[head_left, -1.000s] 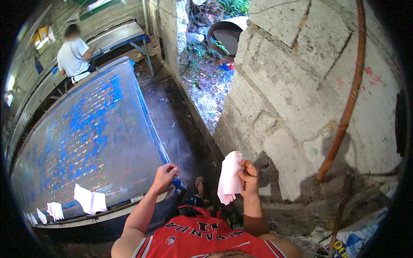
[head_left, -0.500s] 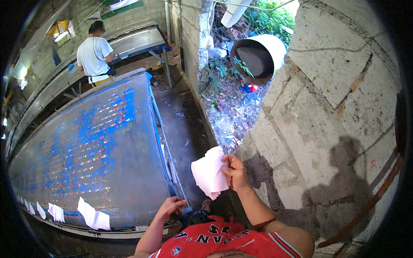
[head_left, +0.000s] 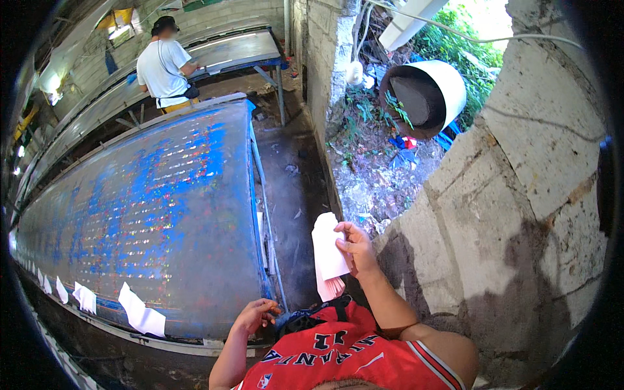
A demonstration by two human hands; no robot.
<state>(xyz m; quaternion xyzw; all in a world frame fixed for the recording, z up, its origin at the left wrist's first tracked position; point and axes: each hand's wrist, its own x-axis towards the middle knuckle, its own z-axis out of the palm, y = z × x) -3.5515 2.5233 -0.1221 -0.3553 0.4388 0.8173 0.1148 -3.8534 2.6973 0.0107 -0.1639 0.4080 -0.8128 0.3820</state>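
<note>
My right hand [head_left: 357,248] grips a folded stack of pinkish-white sheets [head_left: 331,250], thumb on top and fingers around its right edge. Whether they are cloth or paper I cannot tell; several layers show at the lower end. My left hand [head_left: 259,314] hovers by the near right corner of a long table [head_left: 201,260], fingers loosely bent and apart, with nothing in them. Along the table's near edge several white pieces hang, the largest one [head_left: 141,312] closest to my left hand. Blue paint and rows of small coloured specks cover the tabletop.
A person in a white shirt [head_left: 164,68] stands at a second long table [head_left: 237,52] farther back. To the right rises a broken concrete wall [head_left: 481,227] with shadows on it. Through its gap show a large drum-like container [head_left: 448,94], rubble and plants. A narrow dark floor strip [head_left: 292,175] runs beside the table.
The stack has turned more upright and narrower in my right hand, its layered end pointing down. My left hand has moved slightly. The whole view has shifted, and the other person's arm has moved.
</note>
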